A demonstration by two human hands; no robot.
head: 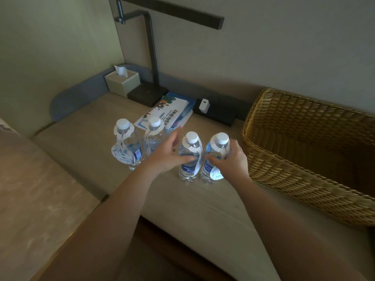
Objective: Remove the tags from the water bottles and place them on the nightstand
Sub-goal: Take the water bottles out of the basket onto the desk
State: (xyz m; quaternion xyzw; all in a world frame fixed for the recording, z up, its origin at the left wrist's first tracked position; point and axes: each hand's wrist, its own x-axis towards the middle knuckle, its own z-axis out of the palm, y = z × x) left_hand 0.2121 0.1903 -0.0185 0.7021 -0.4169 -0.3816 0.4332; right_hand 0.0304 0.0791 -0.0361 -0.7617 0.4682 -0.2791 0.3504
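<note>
Several clear water bottles with white caps stand on the beige nightstand (203, 209), each with a white paper tag round its neck. My right hand (229, 159) grips the rightmost bottle (215, 157) by its shoulder, fingers curled over its tag (216, 172). My left hand (168, 153) has relaxed fingers, its fingertips touching the bottle (189, 157) beside it, whose tag (197, 161) hangs down the side. Two more tagged bottles (127, 142) (154, 134) stand to the left, partly behind my left hand.
A large wicker basket (304, 175) takes up the right side of the nightstand. At the back stand a tissue box (122, 82), a black lamp base (148, 94), a colourful leaflet (172, 112) and a white charger (204, 105) in a socket strip.
</note>
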